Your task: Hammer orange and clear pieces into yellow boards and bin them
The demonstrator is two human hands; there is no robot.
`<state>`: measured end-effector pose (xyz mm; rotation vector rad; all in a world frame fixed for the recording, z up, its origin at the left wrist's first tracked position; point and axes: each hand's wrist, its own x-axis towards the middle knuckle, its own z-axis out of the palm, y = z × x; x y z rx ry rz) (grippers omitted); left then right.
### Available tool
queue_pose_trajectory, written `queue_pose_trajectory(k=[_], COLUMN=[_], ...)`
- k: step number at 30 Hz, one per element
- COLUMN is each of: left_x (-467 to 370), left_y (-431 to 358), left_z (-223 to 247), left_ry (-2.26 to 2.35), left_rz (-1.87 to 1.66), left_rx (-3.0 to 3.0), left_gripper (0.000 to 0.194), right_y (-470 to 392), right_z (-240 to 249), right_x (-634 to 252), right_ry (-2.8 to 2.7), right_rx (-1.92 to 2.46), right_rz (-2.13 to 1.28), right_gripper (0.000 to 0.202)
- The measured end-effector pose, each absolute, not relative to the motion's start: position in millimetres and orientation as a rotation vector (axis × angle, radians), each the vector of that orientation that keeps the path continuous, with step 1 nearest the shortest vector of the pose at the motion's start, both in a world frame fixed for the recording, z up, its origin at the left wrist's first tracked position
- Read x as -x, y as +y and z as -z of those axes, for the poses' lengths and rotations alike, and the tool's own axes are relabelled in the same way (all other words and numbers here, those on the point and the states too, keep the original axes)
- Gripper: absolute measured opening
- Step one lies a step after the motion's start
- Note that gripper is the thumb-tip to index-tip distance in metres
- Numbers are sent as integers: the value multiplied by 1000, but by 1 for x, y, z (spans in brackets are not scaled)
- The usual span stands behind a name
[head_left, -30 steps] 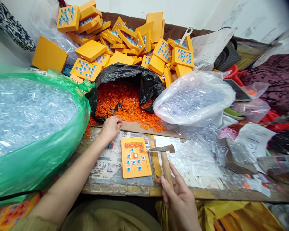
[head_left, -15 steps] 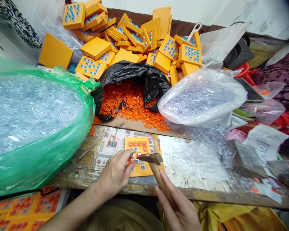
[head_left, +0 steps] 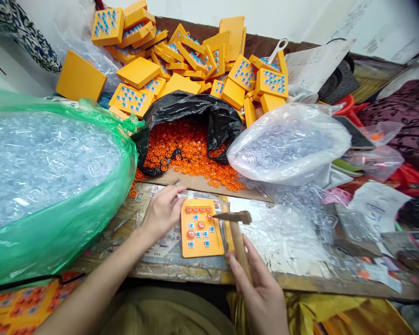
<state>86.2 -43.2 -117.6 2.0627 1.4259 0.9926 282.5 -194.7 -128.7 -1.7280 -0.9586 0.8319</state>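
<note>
A yellow panel (head_left: pixel 204 251) lies flat on the bench in front of me. Orange ring-like caps (head_left: pixel 191 235) sit on it, several in a row along its far edge, amid small blue-and-clear parts (head_left: pixel 206 243). Just left of the panel, my left hand (head_left: pixel 162 209) hovers with thumb and forefinger apart, and I see nothing between them. My right hand (head_left: pixel 256 284) grips the wooden handle of a hammer (head_left: pixel 240 242). The hammer's head is raised over the panel's right side, its narrow end pointing left.
Loose orange caps (head_left: pixel 192 160) spill from a black bag (head_left: pixel 181 100) behind the panel. A green bag (head_left: pixel 91 223) of clear pieces stands left, a white bag (head_left: pixel 286 174) of them right. Yellow cases (head_left: pixel 139 72) pile up at the back. Clear plastic pieces (head_left: pixel 293 218) litter the bench's right.
My left hand has left the panel and moved up and to the left. The hammer in my right hand has shifted right and slightly up, uncovering more of the panel.
</note>
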Motion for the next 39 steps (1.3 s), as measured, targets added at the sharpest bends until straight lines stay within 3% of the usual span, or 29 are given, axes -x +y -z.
queue_pose_trajectory(k=[5, 8, 12, 19, 30, 34, 39], left_x=[-107, -112, -103, -65, -57, -73, -99], left_y=[33, 47, 32, -30, -61, -88, -108], left_z=[121, 123, 119, 126, 141, 124, 123], left_ry=[1494, 1493, 1475, 1456, 1305, 1156, 1121], left_rz=[-942, -899, -891, -768, -952, -1068, -1060], left_rx=[-2091, -2060, -1988, -1939, -2189, -2204, -2256], left_gripper=[19, 17, 21, 9, 22, 33, 47], right_y=[-172, -167, -168, -167, -170, -177, -197], right_z=[128, 128, 126, 126, 125, 124, 121], right_x=[-278, -275, -274, -275, -270, -272, -279], right_ry=[-694, -651, -632, -596, -641, -743, -1120], right_rx=[1576, 1522, 1538, 1515, 1527, 1605, 1630], right_rz=[-1109, -1196, -1173, -1198, -1153, -1080, -839], right_gripper=[77, 81, 80, 79, 81, 73, 47])
